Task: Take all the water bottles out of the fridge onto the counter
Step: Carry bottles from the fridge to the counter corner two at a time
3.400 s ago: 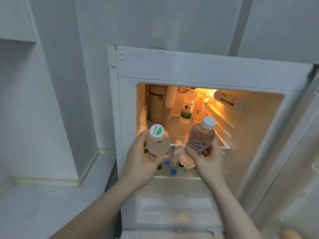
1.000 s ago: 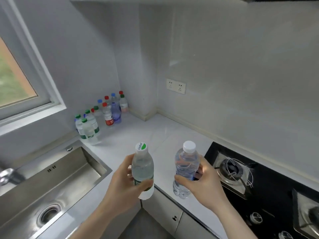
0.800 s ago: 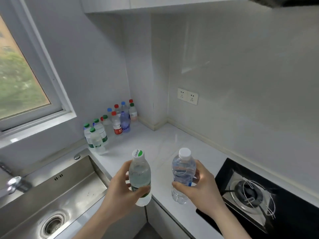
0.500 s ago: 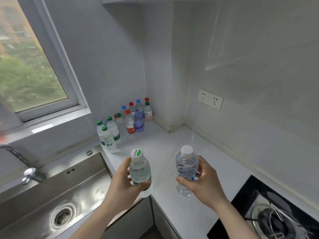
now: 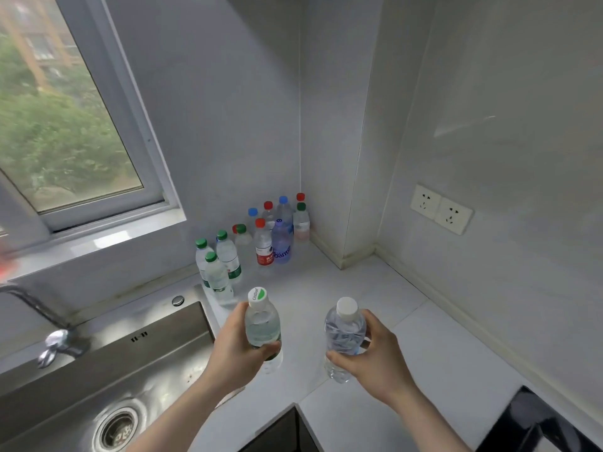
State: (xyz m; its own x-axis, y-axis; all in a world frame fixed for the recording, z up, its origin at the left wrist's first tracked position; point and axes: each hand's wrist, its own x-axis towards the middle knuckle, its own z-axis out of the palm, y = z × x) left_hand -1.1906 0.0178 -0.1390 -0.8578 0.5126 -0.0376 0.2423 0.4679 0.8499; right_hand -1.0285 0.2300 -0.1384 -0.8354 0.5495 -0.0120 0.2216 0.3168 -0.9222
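The left hand (image 5: 235, 350) grips a green-labelled bottle (image 5: 263, 327) upright above the bench (image 5: 424, 353). Just beside it, the right hand (image 5: 375, 357) grips a white-capped bottle (image 5: 344, 334), also upright. Beyond both hands, a cluster of bottles (image 5: 257, 243) stands on the bench near the wall corner.

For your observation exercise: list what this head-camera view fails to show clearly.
- Tap: blurred, cut by the left edge.
- Back bottles in the cluster: front ones hide their labels.
- Left hand: its grip covers the green-and-white-capped bottle label.
- Stove: cut by the bottom right corner.
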